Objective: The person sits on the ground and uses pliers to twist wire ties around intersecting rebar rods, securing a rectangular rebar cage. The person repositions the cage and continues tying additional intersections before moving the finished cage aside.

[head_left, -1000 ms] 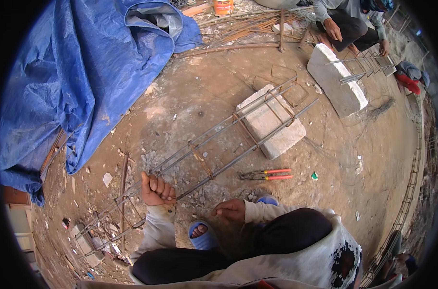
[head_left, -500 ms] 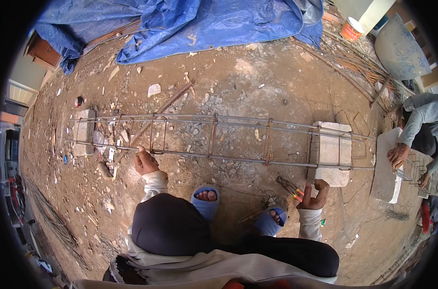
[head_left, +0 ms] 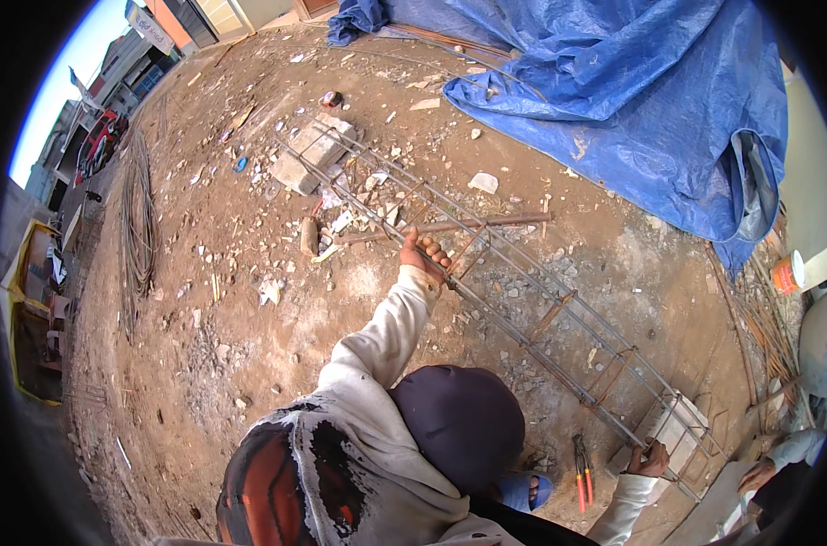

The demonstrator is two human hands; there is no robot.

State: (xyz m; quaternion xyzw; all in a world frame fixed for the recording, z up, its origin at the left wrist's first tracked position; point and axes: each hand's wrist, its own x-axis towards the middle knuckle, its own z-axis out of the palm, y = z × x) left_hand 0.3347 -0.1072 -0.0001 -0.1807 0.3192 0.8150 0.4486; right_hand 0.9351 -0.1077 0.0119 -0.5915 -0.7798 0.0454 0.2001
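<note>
A long rebar cage (head_left: 523,340), made of thin steel bars with square wire stirrups, runs slantwise from far left to near right. My left hand (head_left: 424,255) is closed round its near bar, left of the middle. My right hand (head_left: 648,459) grips the same side close to the right end. Pale blocks lie under the cage's ends: the left block (head_left: 295,173) and the right block (head_left: 682,429). Pincers with red handles (head_left: 584,478) rest on the dirt beside my right hand, near my blue sandal (head_left: 525,492).
Behind the cage spreads a blue tarpaulin (head_left: 605,118). A wooden-handled tool (head_left: 514,219) lies beneath the bars. A co-worker's hand (head_left: 756,475) shows at the lower right, near a white bucket (head_left: 786,273) and loose rods. Coiled rods (head_left: 138,237) lie at left; rubble litters the ground.
The view has swung left, so the cage now appears slanted. My right hand, earlier apart from the cage with fingers raised, has closed on its near side. My left hand stays on the near bar.
</note>
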